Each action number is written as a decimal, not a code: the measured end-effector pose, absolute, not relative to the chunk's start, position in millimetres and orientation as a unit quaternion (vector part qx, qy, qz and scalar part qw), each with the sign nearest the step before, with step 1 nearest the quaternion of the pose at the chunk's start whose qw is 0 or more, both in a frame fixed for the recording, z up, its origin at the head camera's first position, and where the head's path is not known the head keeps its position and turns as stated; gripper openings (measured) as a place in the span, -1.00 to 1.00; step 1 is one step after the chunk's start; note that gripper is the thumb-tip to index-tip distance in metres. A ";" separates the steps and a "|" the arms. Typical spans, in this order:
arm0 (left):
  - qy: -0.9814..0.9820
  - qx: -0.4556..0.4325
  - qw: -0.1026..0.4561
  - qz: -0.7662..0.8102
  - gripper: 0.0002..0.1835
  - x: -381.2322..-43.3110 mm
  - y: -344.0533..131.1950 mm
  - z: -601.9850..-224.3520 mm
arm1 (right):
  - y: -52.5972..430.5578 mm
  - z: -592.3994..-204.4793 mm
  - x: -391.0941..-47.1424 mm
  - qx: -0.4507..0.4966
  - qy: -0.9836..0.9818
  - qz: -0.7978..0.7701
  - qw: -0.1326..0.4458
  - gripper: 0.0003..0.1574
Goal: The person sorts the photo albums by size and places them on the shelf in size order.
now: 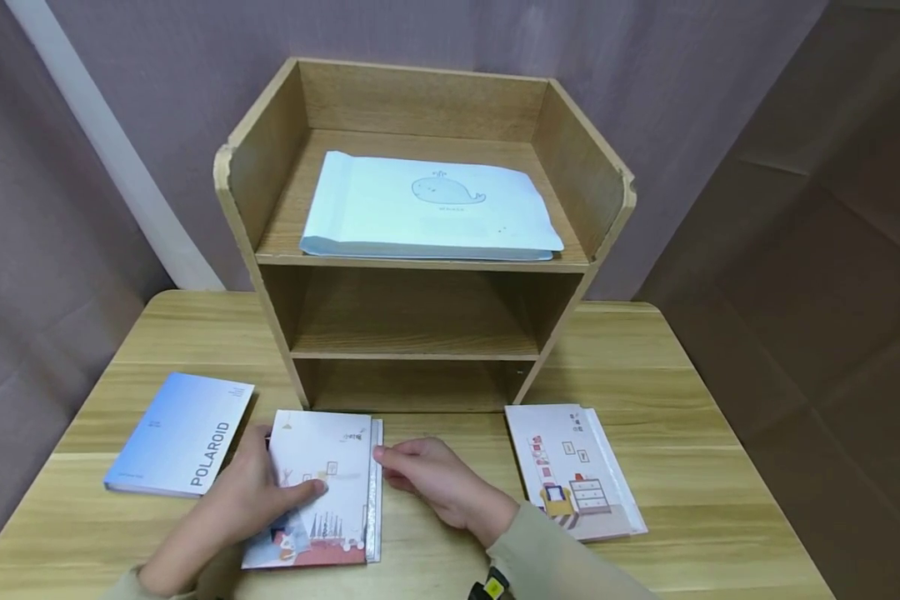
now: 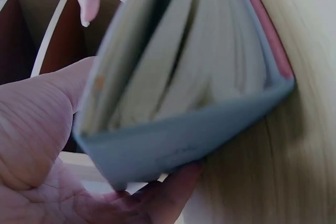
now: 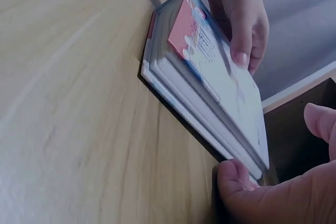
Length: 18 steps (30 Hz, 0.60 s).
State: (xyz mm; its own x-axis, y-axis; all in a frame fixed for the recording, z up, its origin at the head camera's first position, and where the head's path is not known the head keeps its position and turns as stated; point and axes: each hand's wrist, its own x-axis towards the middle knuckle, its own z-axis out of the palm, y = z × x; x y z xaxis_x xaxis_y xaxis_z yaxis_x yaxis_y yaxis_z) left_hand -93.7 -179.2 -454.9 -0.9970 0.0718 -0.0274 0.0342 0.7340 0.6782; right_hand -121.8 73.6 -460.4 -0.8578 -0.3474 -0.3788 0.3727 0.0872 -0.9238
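Note:
A white illustrated hardcover book (image 1: 330, 450) with a reddish band along its bottom lies at the front of the table, in front of the shelf. My left hand (image 1: 258, 492) grips its left side, thumb on the cover and fingers at the spine. In the left wrist view the page block of the book (image 2: 194, 51) shows, with gaps between the pages. At the book's right edge is my right hand (image 1: 438, 479). In the right wrist view, fingertips (image 3: 233, 174) of that hand meet the lower corner while its thumb stands apart from the cover.
A wooden shelf unit (image 1: 416, 357) stands behind the book. On its top tier lies a pale blue whale book (image 1: 420, 221). Left on the table is a blue-white POLAROID book (image 1: 176, 433); at the right lies another illustrated book (image 1: 570, 471).

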 end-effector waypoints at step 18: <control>0.897 0.028 0.041 0.439 0.17 -88.6 -147.2 -440.6 | 96.1 -457.7 -117.7 -0.003 0.692 -0.684 0.233 -0.57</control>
